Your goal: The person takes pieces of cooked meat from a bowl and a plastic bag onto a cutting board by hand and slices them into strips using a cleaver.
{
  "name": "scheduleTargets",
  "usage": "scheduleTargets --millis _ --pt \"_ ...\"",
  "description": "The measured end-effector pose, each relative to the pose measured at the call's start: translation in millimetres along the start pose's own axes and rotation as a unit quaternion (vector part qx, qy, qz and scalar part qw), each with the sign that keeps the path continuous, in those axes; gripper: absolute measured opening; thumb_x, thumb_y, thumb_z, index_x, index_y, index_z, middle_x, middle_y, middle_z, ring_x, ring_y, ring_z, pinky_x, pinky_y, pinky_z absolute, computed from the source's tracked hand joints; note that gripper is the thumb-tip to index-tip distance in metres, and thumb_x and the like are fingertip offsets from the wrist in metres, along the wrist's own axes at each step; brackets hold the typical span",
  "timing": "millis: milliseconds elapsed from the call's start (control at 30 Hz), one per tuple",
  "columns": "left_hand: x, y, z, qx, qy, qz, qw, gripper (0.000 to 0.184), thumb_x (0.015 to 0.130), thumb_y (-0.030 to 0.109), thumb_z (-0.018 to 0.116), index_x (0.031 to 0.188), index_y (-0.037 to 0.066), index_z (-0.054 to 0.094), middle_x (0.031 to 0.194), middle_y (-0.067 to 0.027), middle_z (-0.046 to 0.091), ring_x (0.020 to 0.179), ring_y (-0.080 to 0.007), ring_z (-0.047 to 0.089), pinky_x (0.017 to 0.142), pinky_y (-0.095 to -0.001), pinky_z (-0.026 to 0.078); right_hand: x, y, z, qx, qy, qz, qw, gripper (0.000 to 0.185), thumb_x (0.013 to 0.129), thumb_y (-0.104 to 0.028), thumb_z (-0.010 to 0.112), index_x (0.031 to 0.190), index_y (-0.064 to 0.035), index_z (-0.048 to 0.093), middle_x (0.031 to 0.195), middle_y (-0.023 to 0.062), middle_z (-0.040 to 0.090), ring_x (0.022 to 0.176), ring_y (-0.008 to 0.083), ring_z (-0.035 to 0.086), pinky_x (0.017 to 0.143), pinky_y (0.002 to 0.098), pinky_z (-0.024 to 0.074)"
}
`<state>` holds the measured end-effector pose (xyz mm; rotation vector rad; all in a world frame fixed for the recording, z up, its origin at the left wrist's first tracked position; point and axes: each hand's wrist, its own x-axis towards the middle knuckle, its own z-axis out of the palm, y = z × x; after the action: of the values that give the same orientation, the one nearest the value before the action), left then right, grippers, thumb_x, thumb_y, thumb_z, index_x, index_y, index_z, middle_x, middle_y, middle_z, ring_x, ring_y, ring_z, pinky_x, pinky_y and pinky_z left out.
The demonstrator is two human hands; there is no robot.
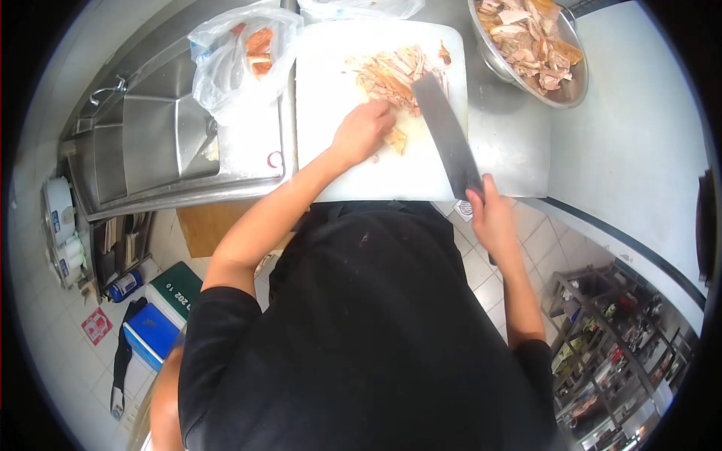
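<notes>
Cleaver with a broad grey metal blade (445, 131) clamped in the right hand (490, 214), angled over the white plastic board's (327, 83) right edge. Sliced pinkish-brown meat (391, 68) sits toward its far edge, left hand (365, 129) curled beside it, can't tell if pinching any.

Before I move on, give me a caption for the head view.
Left hand at chopped meat on a white cutting board, right hand holding a cleaver, metal bowl nearby.

You can read "202 10" in white on the dark green panel (174, 292) to your left; print on the blue container (125, 286) and red-and-white sheet (96, 325) is too small for you.
</notes>
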<state>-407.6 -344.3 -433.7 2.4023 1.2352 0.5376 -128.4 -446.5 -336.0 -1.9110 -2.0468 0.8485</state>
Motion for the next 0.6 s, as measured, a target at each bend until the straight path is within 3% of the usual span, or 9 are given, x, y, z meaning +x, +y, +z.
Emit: scheduleTargets --millis 67,133,267,467,533,600 --pt "-17 0 11 -0.026 -0.015 -0.026 0.999 0.03 0.069 0.002 0.064 0.098 0.005 0.068 0.1 -0.0074 0.06 0.096 -0.027 0.058 0.081 -0.0389 0.048 -12 19 13 -0.002 -0.014 0.004 1.0 0.027 0.095 -0.015 0.057 0.116 -0.0012 0.047 0.065 0.0253 0.06 0.066 0.0477 0.061 0.057 0.0536 0.0445" --pt "-31 0 15 -0.055 0.104 0.031 0.993 0.034 0.067 -0.003 0.062 0.1 0.003 0.066 0.106 -0.0091 0.062 0.095 -0.0287 0.061 0.079 -0.0387 0.053 -22 26 18 -0.083 -0.061 0.023 0.994 0.025 0.096 -0.015 0.057 0.114 0.0 0.048 0.068 0.0255 0.061 0.065 0.0473 0.06 0.057 0.0519 0.0451" --pt "-36 -12 26 -0.038 0.113 0.032 0.992 0.037 0.067 -0.007 0.062 0.102 0.002 0.066 0.11 -0.0099 0.063 0.098 -0.0273 0.063 0.079 -0.0356 0.054 -18 31 20 -0.098 -0.089 0.018 0.991 0.022 0.096 -0.014 0.056 0.112 -0.0014 0.048 0.067 0.0246 0.061 0.065 0.0471 0.06 0.057 0.0532 0.0448" --pt "-32 -19 39 -0.033 0.165 0.052 0.984 0.036 0.066 -0.007 0.062 0.101 0.001 0.066 0.11 -0.0106 0.064 0.099 -0.0265 0.064 0.077 -0.0345 0.056 -2 -26 -10 -0.015 0.009 -0.045 0.999 0.021 0.095 -0.01 0.055 0.113 -0.0025 0.047 0.062 0.0244 0.059 0.059 0.0449 0.061 0.051 0.051 0.0443" --pt "-31 -18 35 -0.034 0.171 0.067 0.982 0.036 0.067 -0.007 0.062 0.101 0.001 0.066 0.111 -0.0104 0.064 0.099 -0.0267 0.064 0.078 -0.0344 0.056 -3 -34 -4 0.071 0.118 -0.1 0.985 0.018 0.096 -0.008 0.052 0.111 -0.0003 0.047 0.062 0.0238 0.059 0.058 0.0447 0.06 0.05 0.05 0.0441" --pt "-31 -19 34 -0.036 0.174 0.066 0.982 0.035 0.066 -0.007 0.062 0.101 0.001 0.066 0.111 -0.0104 0.065 0.099 -0.0267 0.064 0.078 -0.0343 0.056 -1 -28 20 -0.016 -0.002 0.001 1.0 0.022 0.096 -0.008 0.052 0.113 0.002 0.044 0.065 0.0242 0.061 0.06 0.0455 0.061 0.054 0.0525 0.0451"
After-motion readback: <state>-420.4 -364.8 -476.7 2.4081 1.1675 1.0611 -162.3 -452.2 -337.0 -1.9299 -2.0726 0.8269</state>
